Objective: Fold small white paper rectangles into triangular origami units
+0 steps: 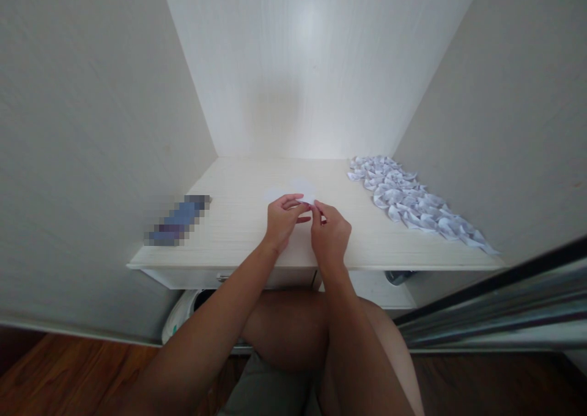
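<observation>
Over the middle of the white desktop (238,220), my two hands meet at the fingertips. My left hand (280,221) pinches a small piece of white paper (303,202) between thumb and forefinger. My right hand (332,227) grips the same paper from the other side, its fingers curled and pressed together. Most of the paper is covered by the fingers, so its shape is hard to make out. Faint white sheets (300,185) lie flat on the desktop just behind my hands, barely standing out from it.
Along the right wall lies a long heap of folded white paper pieces (413,203). A blurred-out bluish object (178,220) rests at the left. Panels enclose the desktop at the back and both sides. Below the front edge are a drawer handle (222,278) and an open shelf (373,287).
</observation>
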Available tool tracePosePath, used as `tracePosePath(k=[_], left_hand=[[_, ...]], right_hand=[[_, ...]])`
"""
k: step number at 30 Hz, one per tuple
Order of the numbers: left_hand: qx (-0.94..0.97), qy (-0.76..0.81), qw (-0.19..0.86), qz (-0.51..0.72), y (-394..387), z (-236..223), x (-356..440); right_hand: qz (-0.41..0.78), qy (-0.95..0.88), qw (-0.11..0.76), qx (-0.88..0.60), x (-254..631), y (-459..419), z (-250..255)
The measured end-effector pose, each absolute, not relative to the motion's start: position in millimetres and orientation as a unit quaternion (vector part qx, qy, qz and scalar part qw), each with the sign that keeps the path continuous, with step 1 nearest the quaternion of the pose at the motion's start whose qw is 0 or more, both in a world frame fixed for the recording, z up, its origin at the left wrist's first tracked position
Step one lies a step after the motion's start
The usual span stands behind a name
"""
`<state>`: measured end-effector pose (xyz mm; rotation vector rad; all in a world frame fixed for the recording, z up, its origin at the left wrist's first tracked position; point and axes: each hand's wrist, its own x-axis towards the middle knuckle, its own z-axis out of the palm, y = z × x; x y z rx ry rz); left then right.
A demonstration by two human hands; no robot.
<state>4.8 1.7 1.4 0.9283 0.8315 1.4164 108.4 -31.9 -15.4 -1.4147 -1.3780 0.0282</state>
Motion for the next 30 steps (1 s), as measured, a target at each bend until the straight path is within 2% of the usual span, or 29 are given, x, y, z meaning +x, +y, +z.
tracePosePath(k=[8, 17, 23, 26, 30], left_hand=[[0.427, 0.359, 0.537, 0.633, 0, -2, 12], [0.518, 0.335, 0.423, 0.664, -16, -7, 17], [0.534, 0.317, 0.402, 0.673, -21, -8, 16], [0.535, 0.316, 0.395, 0.677, -21, -9, 17], [0.535, 0.313, 0.388, 0.682, -19, -10, 19]], right_hand=[[0.001, -0.554, 0.578, -0.599, 106, -33, -16], [0.164, -0.376, 0.725, -0.553, 97, -36, -2], [0.244, -0.358, 0.761, -0.483, 98, -34, 4], [0.232, -0.357, 0.760, -0.491, 99, -33, 4], [0.146, -0.384, 0.732, -0.544, 97, -33, 0]])
